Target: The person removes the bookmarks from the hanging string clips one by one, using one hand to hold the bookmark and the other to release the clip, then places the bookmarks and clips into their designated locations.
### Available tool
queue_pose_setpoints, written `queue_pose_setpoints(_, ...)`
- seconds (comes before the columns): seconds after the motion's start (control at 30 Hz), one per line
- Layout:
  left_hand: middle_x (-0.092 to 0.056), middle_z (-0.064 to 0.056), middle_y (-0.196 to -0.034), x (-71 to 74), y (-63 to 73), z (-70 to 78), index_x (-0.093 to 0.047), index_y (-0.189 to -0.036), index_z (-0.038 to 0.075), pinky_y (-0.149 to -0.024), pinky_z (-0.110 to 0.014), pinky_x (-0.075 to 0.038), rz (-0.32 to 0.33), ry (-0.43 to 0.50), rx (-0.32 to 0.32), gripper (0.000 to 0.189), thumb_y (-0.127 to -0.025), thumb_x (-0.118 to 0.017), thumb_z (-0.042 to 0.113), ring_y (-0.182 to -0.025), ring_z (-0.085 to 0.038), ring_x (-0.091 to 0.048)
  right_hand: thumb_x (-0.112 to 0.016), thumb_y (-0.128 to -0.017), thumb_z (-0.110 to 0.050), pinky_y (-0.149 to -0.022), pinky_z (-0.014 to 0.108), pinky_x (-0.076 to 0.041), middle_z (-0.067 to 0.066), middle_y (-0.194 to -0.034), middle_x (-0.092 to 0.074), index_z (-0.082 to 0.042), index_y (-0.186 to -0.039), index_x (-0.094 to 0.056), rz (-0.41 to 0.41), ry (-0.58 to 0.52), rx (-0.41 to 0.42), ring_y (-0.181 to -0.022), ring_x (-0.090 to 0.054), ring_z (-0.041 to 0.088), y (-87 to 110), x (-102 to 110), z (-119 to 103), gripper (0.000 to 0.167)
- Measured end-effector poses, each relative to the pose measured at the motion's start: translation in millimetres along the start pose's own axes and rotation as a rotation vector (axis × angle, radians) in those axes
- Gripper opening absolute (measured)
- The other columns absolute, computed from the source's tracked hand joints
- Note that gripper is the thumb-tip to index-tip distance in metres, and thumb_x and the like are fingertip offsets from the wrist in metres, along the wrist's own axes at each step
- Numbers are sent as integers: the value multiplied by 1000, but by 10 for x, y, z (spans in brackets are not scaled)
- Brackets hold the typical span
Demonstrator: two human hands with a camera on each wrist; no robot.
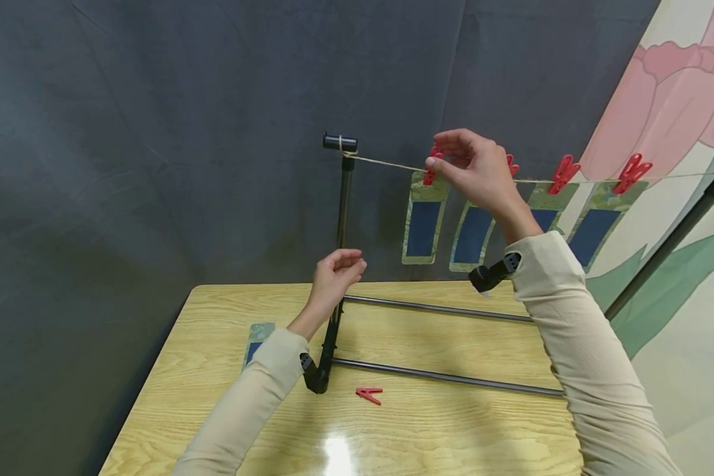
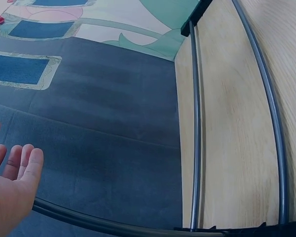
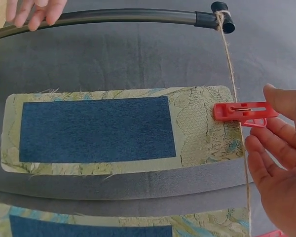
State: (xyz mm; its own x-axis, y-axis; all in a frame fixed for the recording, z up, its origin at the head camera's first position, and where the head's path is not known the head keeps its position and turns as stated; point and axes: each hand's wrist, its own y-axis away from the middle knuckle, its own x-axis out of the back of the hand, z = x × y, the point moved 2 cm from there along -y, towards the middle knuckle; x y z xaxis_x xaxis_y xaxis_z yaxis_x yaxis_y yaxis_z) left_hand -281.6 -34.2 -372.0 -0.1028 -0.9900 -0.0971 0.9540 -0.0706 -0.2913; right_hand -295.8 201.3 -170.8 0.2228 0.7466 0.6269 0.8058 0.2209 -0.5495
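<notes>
Between the thumb and fingertips of the right hand (image 1: 478, 165), which is loosely curved and spread wide, sit the handle ends of a red clip (image 3: 244, 112); no firm pinch shows, and whether skin touches plastic I cannot tell. The left hand (image 1: 335, 277), lower and to the left, has its fingers softly bent, holds nothing, and hovers near the dark post (image 1: 343, 205).

Just beside the right hand's fingertips, the clip bites on the string (image 3: 229, 59) and the top end of a patterned strip (image 3: 96, 129) with a blue panel. The strip looks light and flexible, with fraying edges, so best taken by its top corners; the clip seems light, stiff and springy, best squeezed at its handle ends. The thin string would probably sag under a pull.

Farther right of that hand hang more clipped strips (image 1: 473, 231). Below the left hand, a loose clip (image 1: 369, 395) lies on the worktop (image 1: 452, 430); a spare strip (image 1: 256, 336) lies partly behind the left sleeve (image 1: 274, 360).
</notes>
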Motion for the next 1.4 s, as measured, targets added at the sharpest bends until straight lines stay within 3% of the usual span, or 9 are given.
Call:
queue_pose_setpoints(0.17, -63, -13, -105, -32, -24, 37, -64, -116, -2, -82, -36, -58, -9, 1, 6, 26, -92, -67, 6, -102, -40, -60, -68, -92, -30, -88, 28, -53, 8, -117, -66, -8, -128, -62, 17, 9, 17, -104, -63, 22, -2, -5, 12, 43)
queue_pose_setpoints(0.7, -65, -11, -103, -198, -64, 49, -66, -115, 0, -81, -33, -58, -11, -26, 15, 27, -90, -70, 6, -89, -19, -65, -66, -94, -26, -75, 17, -53, 11, -112, -67, -6, -127, -63, 36, -8, 15, -93, -65, 14, 19, -14, 73, 39)
queue_pose_setpoints(0.93, -65, -14, -104, -226, -60, 58, -65, -117, -3, -80, -36, -58, -2, -39, 14, 29, -89, -71, 4, -87, -19, -65, -64, -95, -25, -74, 16, -52, 12, -112, -67, -5, -127, -63, 33, -17, 26, -90, -64, 11, 21, -23, 75, 37)
queue_pose_setpoints(1.17, -65, -15, -105, -217, -63, 49, -64, -118, -3, -78, -31, -58, -10, -36, 19, 30, -89, -70, 5, -90, -22, -66, -62, -96, -24, -71, 16, -51, 11, -111, -67, -4, -125, -64, 36, -5, 31, -89, -64, 11, 27, -25, 79, 35)
queue_pose_setpoints(1.4, -66, -13, -102, -233, -69, 42, -66, -114, -3, -84, -41, -57, -28, -21, 5, 26, -89, -69, 2, -90, -24, -66, -62, -97, -23, -72, 16, -51, 12, -111, -67, -4, -124, -64, 46, -11, 35, -89, -64, 12, 28, -23, 77, 33)
